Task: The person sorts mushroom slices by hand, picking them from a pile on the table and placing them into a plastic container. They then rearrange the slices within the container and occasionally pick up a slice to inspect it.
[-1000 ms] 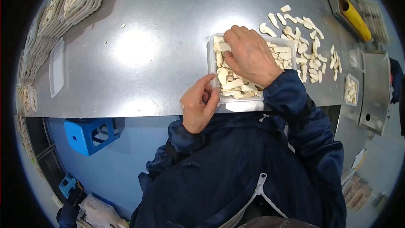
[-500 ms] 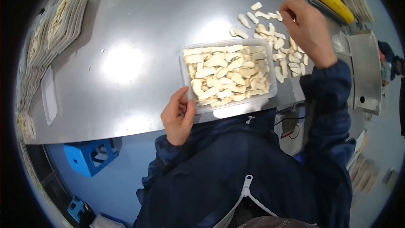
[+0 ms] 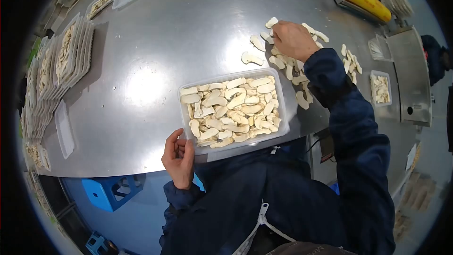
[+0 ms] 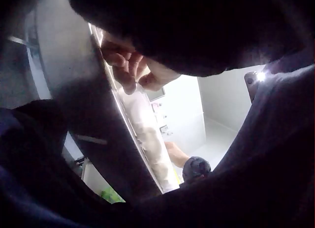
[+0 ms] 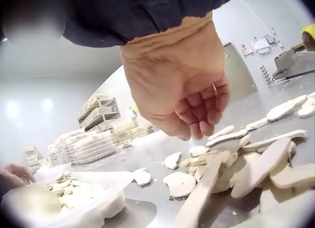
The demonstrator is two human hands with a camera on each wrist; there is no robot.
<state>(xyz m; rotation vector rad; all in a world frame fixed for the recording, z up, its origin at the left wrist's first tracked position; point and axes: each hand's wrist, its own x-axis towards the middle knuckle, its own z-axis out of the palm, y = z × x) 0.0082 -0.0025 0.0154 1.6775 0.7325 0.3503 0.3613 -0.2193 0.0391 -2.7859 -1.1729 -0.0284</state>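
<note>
A clear plastic tray (image 3: 282,108), filled with pale mushroom slices (image 3: 236,101), sits near the table's front edge. My left hand (image 3: 179,160) rests by its near left corner, thumb at the rim and fingers loosely bent; the left wrist view shows those fingers (image 4: 129,70) along the tray's side. Beyond the tray's far right corner, my right hand (image 3: 295,40) hovers low over loose mushroom slices (image 3: 302,99). In the right wrist view its fingertips (image 5: 197,132) point down close above the slices, loosely bent, with nothing visible between them.
Stacked filled trays (image 3: 66,61) stand at the left, with a bare white tray (image 3: 64,130) in front. A smaller filled tray (image 3: 380,89) sits at the right. A yellow roll (image 3: 365,1) lies in a metal holder at the far right. A blue stool (image 3: 111,196) stands below the table.
My right hand has gone from over the tray to the loose slices, first their right side, then their far left part. My left hand stays at the tray's corner. The head view has shifted.
</note>
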